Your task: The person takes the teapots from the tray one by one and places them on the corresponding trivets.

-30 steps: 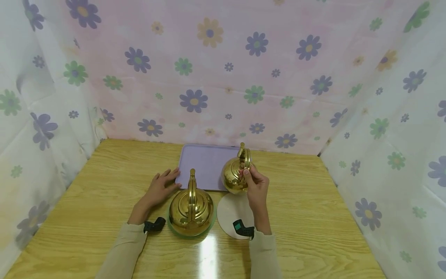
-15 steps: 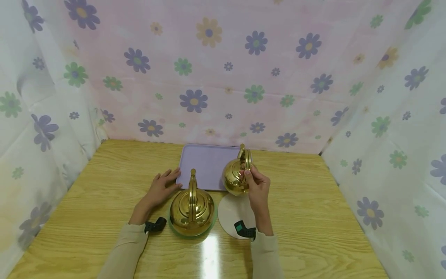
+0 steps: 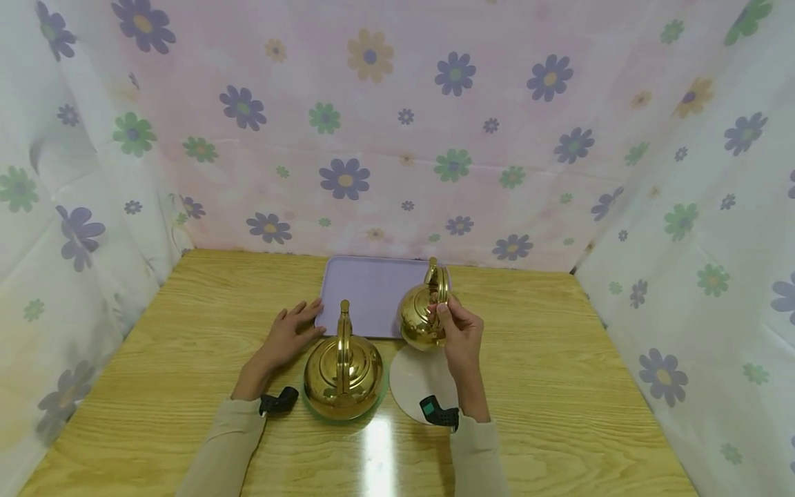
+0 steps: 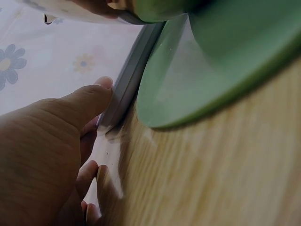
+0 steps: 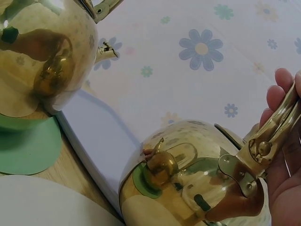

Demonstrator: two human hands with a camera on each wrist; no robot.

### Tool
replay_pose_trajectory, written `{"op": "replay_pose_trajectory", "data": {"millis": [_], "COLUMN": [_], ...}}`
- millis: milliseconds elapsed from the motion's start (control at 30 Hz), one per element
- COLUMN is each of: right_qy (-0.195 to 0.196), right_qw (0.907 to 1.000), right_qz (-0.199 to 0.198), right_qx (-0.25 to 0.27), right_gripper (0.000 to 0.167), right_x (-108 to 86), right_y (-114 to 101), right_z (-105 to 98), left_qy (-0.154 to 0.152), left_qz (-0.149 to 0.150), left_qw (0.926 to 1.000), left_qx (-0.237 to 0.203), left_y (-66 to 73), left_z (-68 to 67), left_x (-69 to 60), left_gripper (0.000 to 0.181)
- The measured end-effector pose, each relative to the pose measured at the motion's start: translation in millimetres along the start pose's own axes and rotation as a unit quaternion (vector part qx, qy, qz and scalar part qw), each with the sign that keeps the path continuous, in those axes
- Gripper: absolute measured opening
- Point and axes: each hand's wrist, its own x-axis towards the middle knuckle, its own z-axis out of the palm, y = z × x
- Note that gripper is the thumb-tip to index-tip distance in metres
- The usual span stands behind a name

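Note:
My right hand (image 3: 462, 336) grips the handle of the smaller gold kettle (image 3: 415, 317), thumb and fingers curled around it. That kettle hangs over the right front part of the lilac tray (image 3: 360, 297); its base is hidden, so I cannot tell whether it touches. In the right wrist view, the small kettle (image 5: 188, 188) leans with its handle to the right. A larger gold kettle (image 3: 317, 379) stands upright on a green round mat (image 3: 381, 400). My left hand (image 3: 287, 339) rests its spread fingers at the tray's left edge; in the left wrist view, the thumb touches the rim (image 4: 123, 89).
A pale round mat (image 3: 413, 383) lies to the right of the big kettle, partly under my right wrist. The wooden table (image 3: 546, 379) ends at a flowered cloth (image 3: 397, 172) behind, and similar cloth hangs at both sides.
The small kettle and my right hand have come very slightly nearer to me. My left hand stays at the tray's edge, and the large kettle has not moved.

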Motion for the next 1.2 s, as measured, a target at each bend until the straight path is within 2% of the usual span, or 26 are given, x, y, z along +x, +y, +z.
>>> {"op": "replay_pose_trajectory", "data": {"millis": [567, 1200], "right_qy": [-0.001, 0.010], "right_qw": [1.0000, 0.9999], "right_qz": [0.000, -0.007], "right_qx": [0.006, 0.002], "right_gripper": [0.031, 0.033], "right_x": [-6.2, -16.1], "right_y": [-2, -6], "right_z": [0, 1], "left_qy": [-0.009, 0.001], "left_qz": [-0.013, -0.005], "left_qw": [0.9999, 1.0000], "left_qx": [-0.004, 0.003], "left_y": [-2.3, -6.0], "left_z": [2.4, 3.3], "left_x": [-0.4, 1.1], "left_gripper": [0.060, 0.059]}}
